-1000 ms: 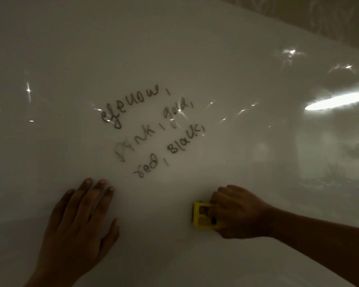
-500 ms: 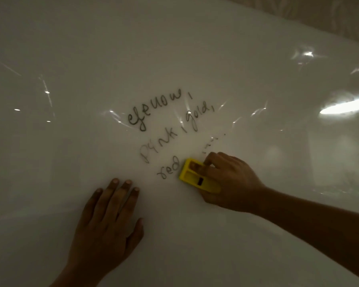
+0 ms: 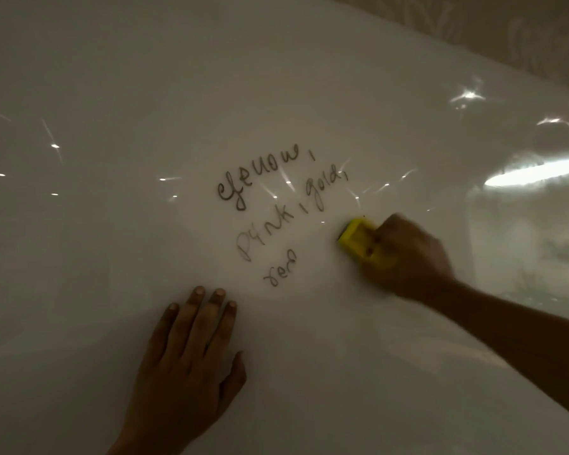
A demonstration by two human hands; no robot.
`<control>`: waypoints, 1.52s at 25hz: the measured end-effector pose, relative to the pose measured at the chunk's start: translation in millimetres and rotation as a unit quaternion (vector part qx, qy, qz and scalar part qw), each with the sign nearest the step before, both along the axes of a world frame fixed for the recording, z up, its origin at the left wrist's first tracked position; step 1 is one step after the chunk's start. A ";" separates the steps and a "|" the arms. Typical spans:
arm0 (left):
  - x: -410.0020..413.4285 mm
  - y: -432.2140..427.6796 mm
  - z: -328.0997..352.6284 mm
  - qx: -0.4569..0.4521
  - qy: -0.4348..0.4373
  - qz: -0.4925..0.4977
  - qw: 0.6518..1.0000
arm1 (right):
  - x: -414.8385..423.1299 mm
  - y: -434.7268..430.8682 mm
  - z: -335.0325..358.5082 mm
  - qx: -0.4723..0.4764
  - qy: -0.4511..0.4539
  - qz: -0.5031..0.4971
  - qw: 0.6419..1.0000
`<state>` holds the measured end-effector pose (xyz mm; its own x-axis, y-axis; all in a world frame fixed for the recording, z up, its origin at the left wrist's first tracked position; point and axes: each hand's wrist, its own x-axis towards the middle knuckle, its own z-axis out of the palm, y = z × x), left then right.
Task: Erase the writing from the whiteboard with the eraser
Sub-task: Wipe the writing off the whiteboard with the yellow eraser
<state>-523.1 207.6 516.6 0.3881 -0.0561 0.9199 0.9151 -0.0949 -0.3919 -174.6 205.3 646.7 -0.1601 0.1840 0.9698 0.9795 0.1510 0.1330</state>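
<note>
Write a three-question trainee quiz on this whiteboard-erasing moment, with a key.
1. True or false: the left hand lies flat on the whiteboard.
2. Which hand holds the yellow eraser: A left, B right?
3. Fill in: the lowest word left on the board reads ____.

Key
1. True; its palm is down and it holds nothing.
2. B; the right hand has its grip on the eraser, right of the writing.
3. "red".
</note>
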 end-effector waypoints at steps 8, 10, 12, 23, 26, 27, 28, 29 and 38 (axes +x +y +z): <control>1.6 8.4 -1.7 0.034 -0.002 -0.020 0.999 | -27.6 6.3 4.1 -0.003 -0.110 0.083 0.990; 0.2 9.2 -1.9 0.042 -0.002 -0.026 0.999 | -15.3 0.6 20.8 0.006 -0.082 0.028 0.996; 1.1 8.5 -1.5 0.044 -0.004 -0.025 0.999 | -7.7 -1.1 35.9 0.022 0.109 0.024 0.994; 0.2 2.2 -4.1 0.012 -0.002 -0.019 1.000 | -118.7 -16.0 -53.7 0.028 -0.214 0.121 0.969; -0.5 2.1 -4.8 -0.001 -0.005 -0.015 1.000 | -100.7 -21.6 -10.7 0.034 -0.034 0.062 0.997; 0.1 2.7 -5.1 0.001 -0.005 -0.015 1.000 | -103.5 -22.1 -9.6 0.032 0.006 0.070 0.997; 0.7 3.0 -4.4 0.006 -0.006 -0.015 1.000 | -110.3 -21.6 -15.6 0.026 0.000 0.084 0.996; 0.3 2.4 -3.9 0.008 -0.008 -0.016 1.000 | -118.4 -18.6 -28.8 0.021 -0.056 0.098 0.993; 2.1 -3.7 -1.1 -0.032 -0.093 -0.001 0.995 | -135.7 -20.0 4.0 0.057 -0.060 0.071 0.994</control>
<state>-521.0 204.0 515.5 0.2098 0.0041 0.9777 0.9713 -0.1151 -0.2080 -310.3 185.3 650.7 -0.2932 0.0415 0.9552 0.9251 0.2645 0.2725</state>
